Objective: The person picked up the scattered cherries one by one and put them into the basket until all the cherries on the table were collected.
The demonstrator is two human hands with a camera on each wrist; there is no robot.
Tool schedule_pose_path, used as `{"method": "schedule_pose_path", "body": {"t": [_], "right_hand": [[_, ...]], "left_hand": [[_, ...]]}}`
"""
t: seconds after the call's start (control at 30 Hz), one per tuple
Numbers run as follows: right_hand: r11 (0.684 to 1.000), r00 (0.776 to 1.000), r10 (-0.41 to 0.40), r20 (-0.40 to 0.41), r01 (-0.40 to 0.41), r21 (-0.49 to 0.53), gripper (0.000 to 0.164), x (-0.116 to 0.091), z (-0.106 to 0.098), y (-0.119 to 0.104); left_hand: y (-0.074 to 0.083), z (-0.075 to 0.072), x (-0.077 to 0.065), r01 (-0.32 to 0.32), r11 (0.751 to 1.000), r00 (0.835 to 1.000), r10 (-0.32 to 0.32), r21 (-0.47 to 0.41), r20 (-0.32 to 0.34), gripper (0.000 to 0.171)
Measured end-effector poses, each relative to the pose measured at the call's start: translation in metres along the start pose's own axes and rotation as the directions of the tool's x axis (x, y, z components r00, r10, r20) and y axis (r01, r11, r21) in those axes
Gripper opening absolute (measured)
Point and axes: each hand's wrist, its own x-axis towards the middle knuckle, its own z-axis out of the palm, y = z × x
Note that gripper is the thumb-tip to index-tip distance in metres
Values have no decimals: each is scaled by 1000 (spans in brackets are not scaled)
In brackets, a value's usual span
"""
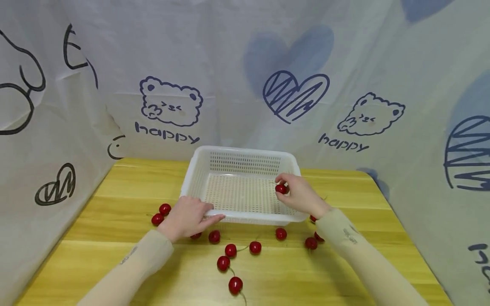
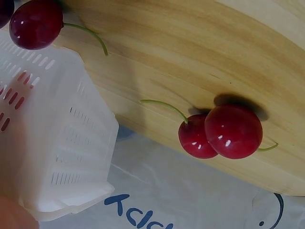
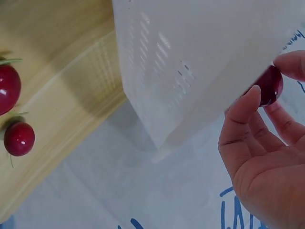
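Note:
A white perforated plastic basket (image 1: 245, 216) stands on the wooden table, with no cherries visible on its floor. My left hand (image 1: 187, 217) grips the basket's front left corner, fingers over the rim and thumb along the front edge. Only a blurred bit of that hand shows in the left wrist view. Over the basket's right side, my right hand (image 1: 300, 193) pinches a red cherry (image 1: 281, 188) between thumb and fingertips. In the right wrist view the same cherry (image 3: 270, 87) appears beside the basket wall (image 3: 200, 62), partly covered by the thumb.
Several cherries lie on the table (image 1: 183, 272) before the basket, among them a front cherry (image 1: 235, 285) with a green stem. Two cherries (image 2: 233, 131) sit left of the basket; more lie near the right sleeve (image 1: 344, 238). A printed white cloth (image 1: 229, 63) hangs behind and at both sides.

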Motion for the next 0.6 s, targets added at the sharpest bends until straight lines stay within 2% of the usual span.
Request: {"method": "schedule_pose_path", "body": {"t": [0.3,0.6], "right_hand": [[999,999,40,-4,-40,31,28,0,2,2],[983,991,62,-122,-40,178,25,-24,-3,15]], "left_hand": [[-2,2,-1,14,1000,1000,-14,-4,6,51],[0,1,0,17,1000,1000,-16,-10,19,56]]}}
